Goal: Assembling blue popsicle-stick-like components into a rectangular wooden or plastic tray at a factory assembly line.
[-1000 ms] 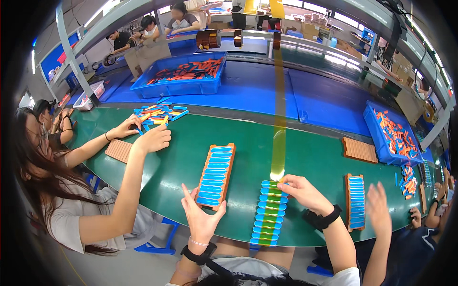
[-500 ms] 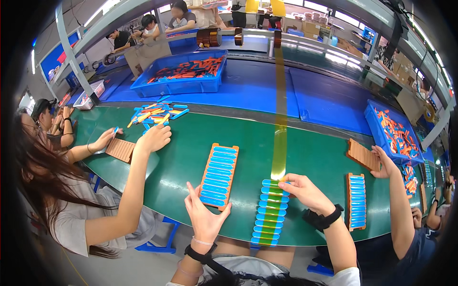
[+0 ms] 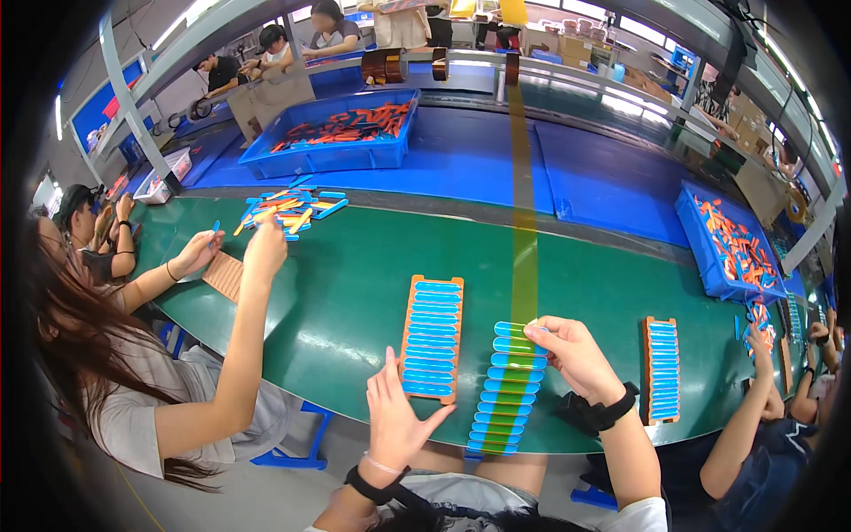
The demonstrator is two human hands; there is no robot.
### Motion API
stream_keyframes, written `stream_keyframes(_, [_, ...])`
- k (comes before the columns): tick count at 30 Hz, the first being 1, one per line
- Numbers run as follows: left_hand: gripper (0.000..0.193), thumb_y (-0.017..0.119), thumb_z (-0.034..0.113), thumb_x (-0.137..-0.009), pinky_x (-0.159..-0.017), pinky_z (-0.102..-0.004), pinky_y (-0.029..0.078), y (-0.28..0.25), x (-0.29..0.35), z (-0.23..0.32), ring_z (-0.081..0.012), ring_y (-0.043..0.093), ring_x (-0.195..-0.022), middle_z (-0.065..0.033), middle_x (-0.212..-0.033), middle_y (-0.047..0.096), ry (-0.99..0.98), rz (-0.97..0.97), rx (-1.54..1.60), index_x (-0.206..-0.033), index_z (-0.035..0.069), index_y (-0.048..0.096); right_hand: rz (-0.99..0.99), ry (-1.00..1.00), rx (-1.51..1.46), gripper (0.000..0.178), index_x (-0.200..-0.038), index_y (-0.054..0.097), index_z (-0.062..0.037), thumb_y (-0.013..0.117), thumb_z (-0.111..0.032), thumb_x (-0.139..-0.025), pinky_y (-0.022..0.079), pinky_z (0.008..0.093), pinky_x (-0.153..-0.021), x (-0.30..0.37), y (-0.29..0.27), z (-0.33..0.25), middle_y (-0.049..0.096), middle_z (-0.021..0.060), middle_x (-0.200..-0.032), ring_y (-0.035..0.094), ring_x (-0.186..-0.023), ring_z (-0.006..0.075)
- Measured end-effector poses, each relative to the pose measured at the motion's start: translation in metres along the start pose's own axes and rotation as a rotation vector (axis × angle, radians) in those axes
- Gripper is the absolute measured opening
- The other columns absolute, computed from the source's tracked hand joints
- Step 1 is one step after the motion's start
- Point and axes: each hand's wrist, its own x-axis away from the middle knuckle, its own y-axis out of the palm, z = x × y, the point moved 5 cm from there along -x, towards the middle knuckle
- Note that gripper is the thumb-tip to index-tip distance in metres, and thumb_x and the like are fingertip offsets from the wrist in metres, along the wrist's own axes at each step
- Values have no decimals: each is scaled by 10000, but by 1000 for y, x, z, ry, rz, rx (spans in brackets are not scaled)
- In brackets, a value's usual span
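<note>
Head view: pinches row of blue rounded slats [image 3: 507,387] on translucent yellow tape [image 3: 524,257] at far end with right hand [image 3: 569,348], holds left hand [image 3: 399,417] spread around near end of orange grooved tray [image 3: 456,341] just left, roughly parallel lengthwise.

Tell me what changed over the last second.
The left hand and the loaded tray beside it moved right, toward the taped strip. A co-worker grasped the grooved tray near the right blue bin; it's gone from there. The right hand still pinches the strip near its top.
</note>
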Motion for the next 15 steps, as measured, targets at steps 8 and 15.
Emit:
stream_keyframes(8, [467,699,65,-628,-825,-355,393,-7,-2,-14,-284,425,-980,-98,-1172,478,136,-45,136,-1064,9,543,78,-241,-144,137,-792,565,-25,567,-156,-831,379,181,-620,18,9,-12,583,-10,-762,489,-688,26])
stream_keyframes(15, [462,702,78,-610,-827,-348,385,15,1,20,-279,432,-931,-88,-1147,515,285,-114,146,-1041,6,553,191,-142,12,106,-780,552,-20,595,-112,-808,371,158,-544,83,19,40,552,-24,-721,468,-639,13])
